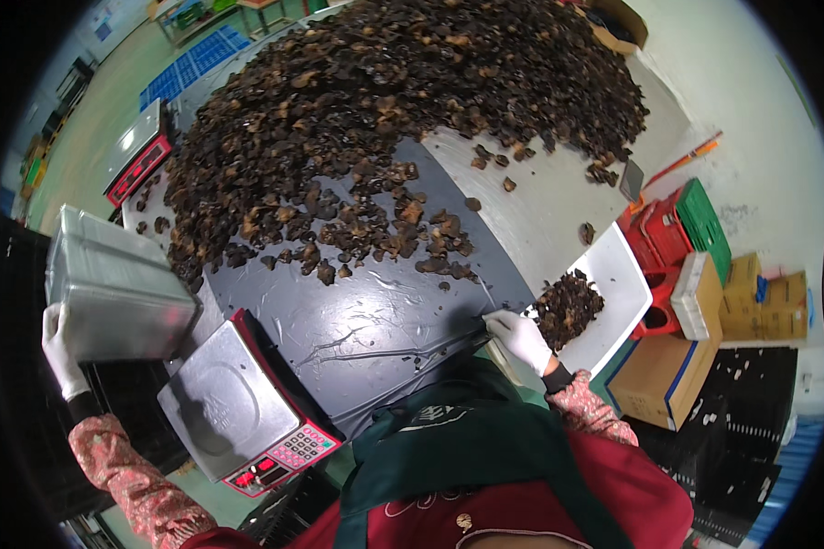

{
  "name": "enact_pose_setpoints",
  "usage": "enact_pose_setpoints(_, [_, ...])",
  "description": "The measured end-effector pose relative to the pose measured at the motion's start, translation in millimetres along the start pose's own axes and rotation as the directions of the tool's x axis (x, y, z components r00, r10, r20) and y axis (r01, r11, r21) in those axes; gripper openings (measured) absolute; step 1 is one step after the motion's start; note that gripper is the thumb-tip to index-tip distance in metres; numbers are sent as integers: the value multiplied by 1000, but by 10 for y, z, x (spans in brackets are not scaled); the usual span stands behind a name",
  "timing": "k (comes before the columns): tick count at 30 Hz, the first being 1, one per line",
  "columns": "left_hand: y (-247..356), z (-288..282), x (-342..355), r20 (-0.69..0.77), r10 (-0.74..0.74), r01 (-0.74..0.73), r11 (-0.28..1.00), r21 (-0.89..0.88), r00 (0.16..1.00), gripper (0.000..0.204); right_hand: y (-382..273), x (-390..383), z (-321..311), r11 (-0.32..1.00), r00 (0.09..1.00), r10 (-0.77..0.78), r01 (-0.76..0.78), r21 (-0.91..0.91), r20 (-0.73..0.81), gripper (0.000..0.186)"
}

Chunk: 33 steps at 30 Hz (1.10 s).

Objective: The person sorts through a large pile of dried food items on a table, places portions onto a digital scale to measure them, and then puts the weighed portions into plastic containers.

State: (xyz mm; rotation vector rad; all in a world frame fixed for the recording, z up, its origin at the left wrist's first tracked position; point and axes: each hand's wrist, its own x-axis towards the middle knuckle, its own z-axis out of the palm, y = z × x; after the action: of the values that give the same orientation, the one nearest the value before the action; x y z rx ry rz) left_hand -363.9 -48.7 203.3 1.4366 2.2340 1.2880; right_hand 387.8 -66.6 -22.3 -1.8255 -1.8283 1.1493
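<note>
Across the far side of the table, a great big heap of dark dried mushrooms (412, 82), brown and black, crinkly, bumpy and curled like little ears. Nearer, more of the same in a loose scatter on a smooth grey sheet (389, 306), shiny and wrinkled near the front. Right of the sheet, a flat, pale tabletop (531, 215) with a few stray pieces.

At the left, a stack of clear plastic boxes (128, 284), thin, shiny and square-cornered. Against the left side of the stack, the left hand (59, 343) in a white glove, touching the plastic. Cannot tell how wide open or how tight, with some fingers out of sight.

At the near edge, toward the right, the right hand (524, 339) in a white glove too, fingers bent and close together, tips by the sheet's near right corner. Cannot tell if pinching anything. Just beside, a smooth white tray (627, 288) with a small pile of little dark bits (568, 311) inside.

Near the stack, a scale (229, 398) with a flat metal plate and red body. Farther off at the left, another red scale (142, 151). Right of the tray, red crates (657, 236) of hard plastic and a brown cardboard box (645, 375).
</note>
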Motion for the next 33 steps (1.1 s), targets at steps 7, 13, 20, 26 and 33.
enact_pose_setpoints(7, [177,-91,-42,-446,125,-175,982,-70,886,22,-61,782,-15,960,883,-232,274,49,-407,21])
enact_pose_setpoints(13, [600,-105,-1091,-620,540,-321,840,437,570,21,-543,1392,33,909,855,-408,347,-230,-319,24])
enact_pose_setpoints(20, [528,1101,-3081,-128,688,-440,584,682,714,18,-829,1898,131,703,947,-317,270,-658,50,22])
enact_pose_setpoints(26, [85,1634,-3862,-198,357,-181,789,587,913,23,-950,1853,-115,882,961,-276,260,-394,15,35])
enact_pose_setpoints(33, [589,2128,-3743,-311,433,-204,801,562,846,23,-201,1123,-1071,865,990,14,-81,496,137,19])
